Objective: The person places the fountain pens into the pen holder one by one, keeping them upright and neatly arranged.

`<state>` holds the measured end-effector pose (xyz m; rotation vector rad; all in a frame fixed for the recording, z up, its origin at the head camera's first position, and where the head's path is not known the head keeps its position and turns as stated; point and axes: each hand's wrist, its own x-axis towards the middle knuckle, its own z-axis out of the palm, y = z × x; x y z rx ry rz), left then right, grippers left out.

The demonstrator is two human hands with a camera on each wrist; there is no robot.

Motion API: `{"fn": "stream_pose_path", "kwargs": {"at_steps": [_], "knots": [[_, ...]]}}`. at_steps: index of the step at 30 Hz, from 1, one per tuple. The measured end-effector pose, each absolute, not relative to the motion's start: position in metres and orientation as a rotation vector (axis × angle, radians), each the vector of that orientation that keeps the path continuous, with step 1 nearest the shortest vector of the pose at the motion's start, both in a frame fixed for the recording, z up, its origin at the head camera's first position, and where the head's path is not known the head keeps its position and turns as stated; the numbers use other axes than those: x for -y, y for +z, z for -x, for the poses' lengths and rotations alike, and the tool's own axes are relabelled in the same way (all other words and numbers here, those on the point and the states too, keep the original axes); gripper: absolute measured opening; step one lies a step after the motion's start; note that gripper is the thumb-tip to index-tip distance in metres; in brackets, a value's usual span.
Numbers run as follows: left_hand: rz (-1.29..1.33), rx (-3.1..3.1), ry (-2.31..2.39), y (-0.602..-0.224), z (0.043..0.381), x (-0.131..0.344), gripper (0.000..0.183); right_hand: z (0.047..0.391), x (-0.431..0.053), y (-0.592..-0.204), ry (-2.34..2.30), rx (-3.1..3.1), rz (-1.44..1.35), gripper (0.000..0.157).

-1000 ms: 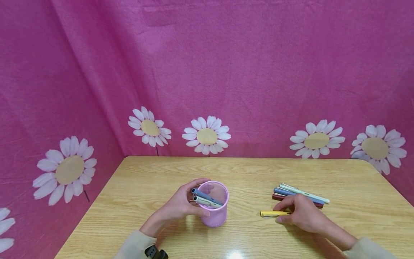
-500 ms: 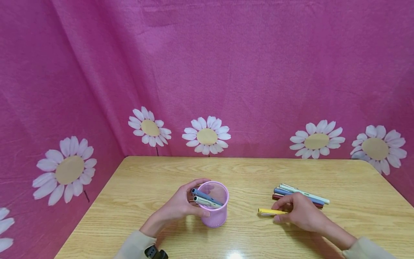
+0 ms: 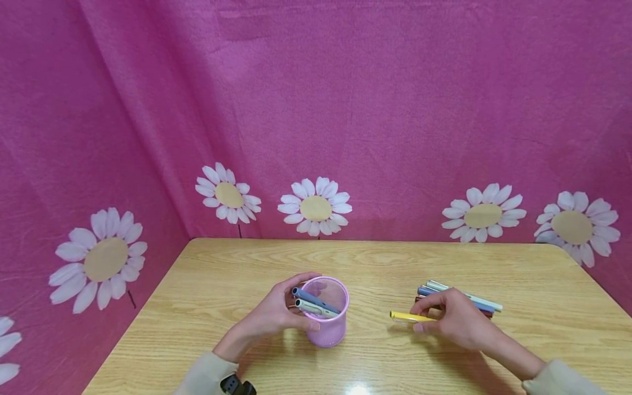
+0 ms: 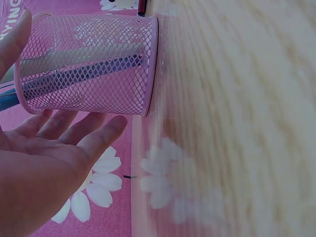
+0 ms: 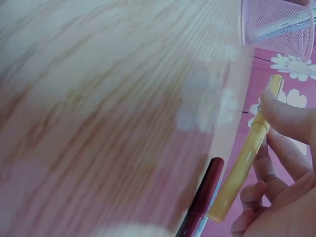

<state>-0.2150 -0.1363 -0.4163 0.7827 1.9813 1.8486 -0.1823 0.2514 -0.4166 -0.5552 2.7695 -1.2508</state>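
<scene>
A pink mesh pen holder (image 3: 329, 331) stands upright on the table, with a blue pen (image 3: 316, 300) and a pale pen (image 3: 316, 308) leaning inside. My left hand (image 3: 276, 310) holds the holder from its left side, thumb in front and fingers behind. Between thumb and fingers, my right hand (image 3: 461, 321) pinches a yellow pen (image 5: 242, 168) by its clip end, raised off the tabletop. Behind that hand lie a pale green pen (image 3: 489, 303), a blue pen (image 3: 428, 292) and a dark red pen (image 5: 202, 197), partly covered by it in the head view.
The wooden table (image 3: 247, 258) meets a pink cloth (image 3: 395, 109) with printed daisies at its back and left edges. A dark wristband (image 3: 237, 385) circles the left wrist.
My right hand has lifted the yellow pen from the table and shifted it slightly left and up. The left hand and the pen holder have stayed still.
</scene>
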Motion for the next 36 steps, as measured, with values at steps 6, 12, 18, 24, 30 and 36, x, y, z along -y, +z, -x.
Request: {"fn": "stream_pose_path", "kwargs": {"at_steps": [6,12,18,24,30,36], "knots": [[-0.762,-2.0,1.837,-0.416,0.215,0.137,0.087,0.18,-0.248,-0.41,-1.217,-2.806,0.557,0.022],[-0.755,-2.0,1.83,-0.416,0.215,0.137,0.087,0.18,-0.246,-0.407,-1.221,-2.794,0.548,0.019],[-0.776,-1.993,1.834,-0.416,0.215,0.137,0.088,0.179,-0.243,-0.403,-1.237,-2.79,0.55,0.018],[-0.776,-1.984,1.838,-0.417,0.216,0.137,0.088,0.178,-0.24,-0.396,-1.38,-2.698,0.528,0.021],[-0.777,-1.995,1.827,-0.416,0.216,0.137,0.088,0.178,-0.236,-0.387,-1.476,-2.636,0.506,0.021],[-0.753,-2.005,1.817,-0.416,0.216,0.138,0.088,0.178,-0.228,-0.379,-1.471,-2.692,0.481,0.02]]}}
